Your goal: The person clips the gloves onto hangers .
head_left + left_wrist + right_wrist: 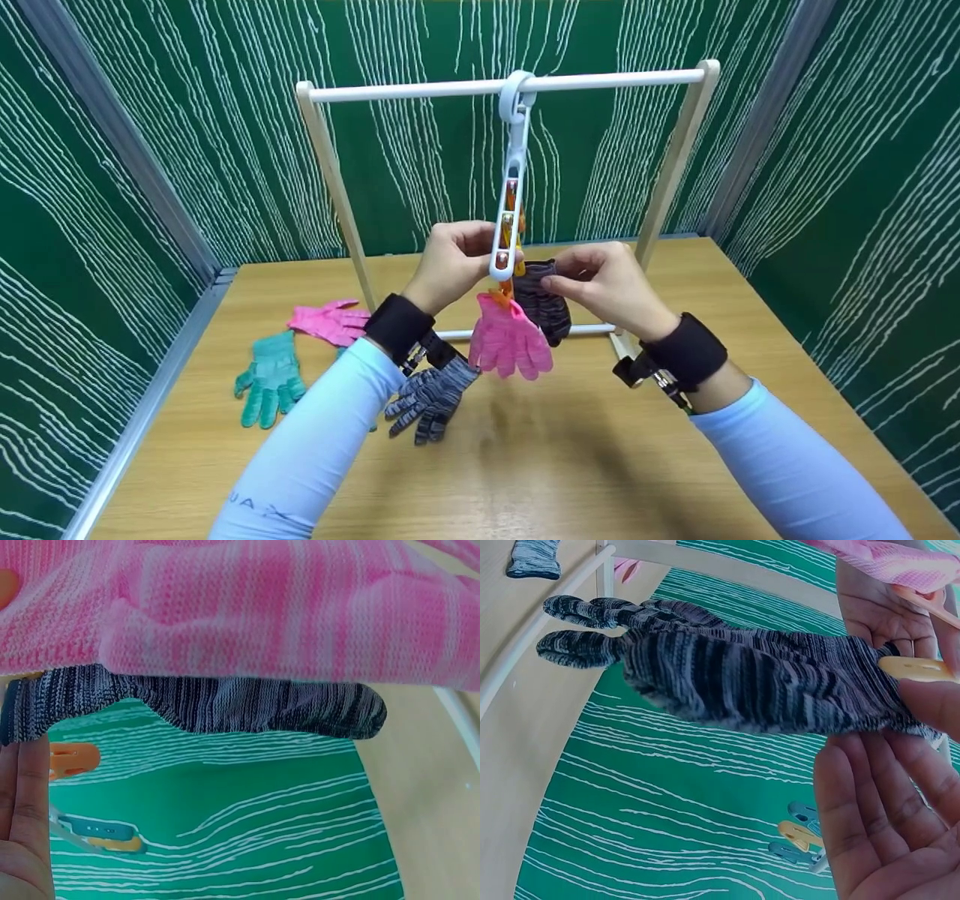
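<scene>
A black-and-grey knitted glove [544, 304] hangs fingers down behind a pink glove [510, 341]. My right hand [611, 285] pinches its cuff, thumb on the near side. On the other side of the same cuff, my left hand [450, 259] holds the edge; the hanger partly hides its fingertips. A yellow clothespin [915, 669] lies at the cuff in the right wrist view. Both gloves are below a white clip hanger [517, 150], and an orange clothespin [501, 295] grips the pink one. In the left wrist view, the pink glove covers part of the dark glove [225, 705].
The hanger hooks over the white bar [615, 80] of a wooden-legged rack. On the table [585, 465] lie a green glove [271, 379], a pink glove [330, 321] and a grey-striped glove [435, 401], left of the rack's middle. Green walls [862, 225] with white streaks surround the table.
</scene>
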`<action>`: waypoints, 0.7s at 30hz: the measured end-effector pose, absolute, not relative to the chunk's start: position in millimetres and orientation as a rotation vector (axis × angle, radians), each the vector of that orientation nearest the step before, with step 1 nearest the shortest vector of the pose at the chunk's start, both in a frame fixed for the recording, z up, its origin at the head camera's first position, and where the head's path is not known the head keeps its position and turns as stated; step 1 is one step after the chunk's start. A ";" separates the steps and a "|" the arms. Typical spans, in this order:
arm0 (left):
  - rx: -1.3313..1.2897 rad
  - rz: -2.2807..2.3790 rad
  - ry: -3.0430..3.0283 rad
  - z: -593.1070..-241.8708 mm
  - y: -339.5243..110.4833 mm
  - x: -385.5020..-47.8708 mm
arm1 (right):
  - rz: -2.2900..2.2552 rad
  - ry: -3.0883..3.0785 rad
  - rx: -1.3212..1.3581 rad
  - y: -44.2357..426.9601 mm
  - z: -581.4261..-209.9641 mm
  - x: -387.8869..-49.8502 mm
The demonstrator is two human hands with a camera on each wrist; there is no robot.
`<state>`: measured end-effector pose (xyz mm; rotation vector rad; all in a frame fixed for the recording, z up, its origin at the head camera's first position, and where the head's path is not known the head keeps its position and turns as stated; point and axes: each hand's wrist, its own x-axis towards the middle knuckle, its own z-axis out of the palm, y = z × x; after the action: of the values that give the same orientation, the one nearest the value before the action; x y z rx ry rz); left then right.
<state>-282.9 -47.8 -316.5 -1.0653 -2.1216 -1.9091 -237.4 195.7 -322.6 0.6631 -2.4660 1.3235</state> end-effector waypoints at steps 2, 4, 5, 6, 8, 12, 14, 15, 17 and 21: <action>-1.054 -1.913 -2.132 -316.7 -48.2 -282.7 | 1.330 -2.462 0.669 197.3 -322.2 -237.6; -1.046 -1.920 -2.140 -316.9 -48.4 -282.6 | 1.334 -2.455 0.671 198.8 -321.6 -238.0; -1.041 -1.921 -2.144 -316.8 -48.7 -282.6 | 1.336 -2.450 0.672 199.5 -321.2 -238.4; -1.034 -1.912 -2.146 -316.8 -48.8 -282.6 | 1.337 -2.445 0.671 200.3 -320.7 -238.8; -1.023 -1.897 -2.144 -316.9 -48.8 -283.1 | 1.338 -2.436 0.669 201.8 -319.5 -239.4; -1.003 -1.870 -2.135 -317.6 -49.2 -283.9 | 1.358 -2.414 0.658 203.6 -317.7 -241.8; -1.002 -1.870 -2.134 -317.9 -49.4 -284.3 | 1.367 -2.399 0.656 203.8 -316.7 -242.8; -1.001 -1.869 -2.135 -318.1 -49.6 -284.2 | 1.372 -2.391 0.653 203.7 -316.2 -243.3; -1.000 -1.870 -2.135 -318.2 -49.7 -284.1 | 1.373 -2.377 0.647 203.4 -315.0 -244.7; -0.987 -1.888 -2.129 -319.1 -49.4 -284.9 | 1.375 -2.346 0.643 202.7 -312.1 -248.8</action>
<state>-284.9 -49.4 -319.1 -0.9873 -2.1287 -1.8876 -248.8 202.7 -312.1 0.6433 -2.3460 1.3751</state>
